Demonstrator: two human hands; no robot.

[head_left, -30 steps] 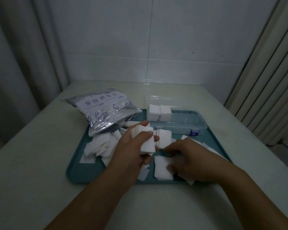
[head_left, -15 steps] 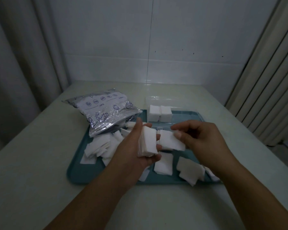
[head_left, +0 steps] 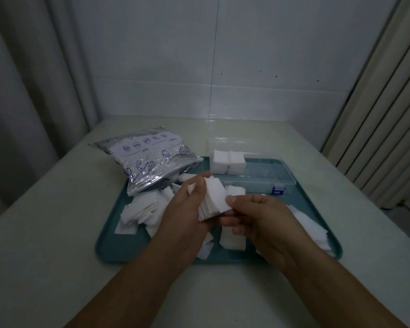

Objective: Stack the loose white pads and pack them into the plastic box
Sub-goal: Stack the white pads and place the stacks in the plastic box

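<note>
Two hands work above the tray (head_left: 109,252), a teal plastic rectangle w/ rounded corners and a raised rim, set on the pale matte worktop (head_left: 45,221).

Left hand (head_left: 187,207): fingers curled round the held stack (head_left: 213,200) of thin square white pads, edges fanned slightly, stack tilted, approx. over the tray centre. Right hand (head_left: 263,218): thumb and fingertips pinch the stack's near-right corner; remaining fingers curled below it.

Loose pads (head_left: 142,211): soft, fibrous, flat squares, heaped irregularly on the tray's left half; one lies flat near the left rim. More pads (head_left: 310,228) overlap at the tray's right side, partly hidden by the right forearm. A small flat pile (head_left: 232,240) sits on the tray floor below the hands.

Plastic box (head_left: 265,176): clear, rectangular, shallow, at the tray's far edge, lid open behind it, blue latch on the near wall. Packed pads (head_left: 229,162): two neat blocks side by side in the box's left end; rest of box interior shows bare.

Foil bag (head_left: 149,159): crinkled silver pouch w/ white printed panel, resting across the tray's far-left corner, partly on the worktop.
</note>
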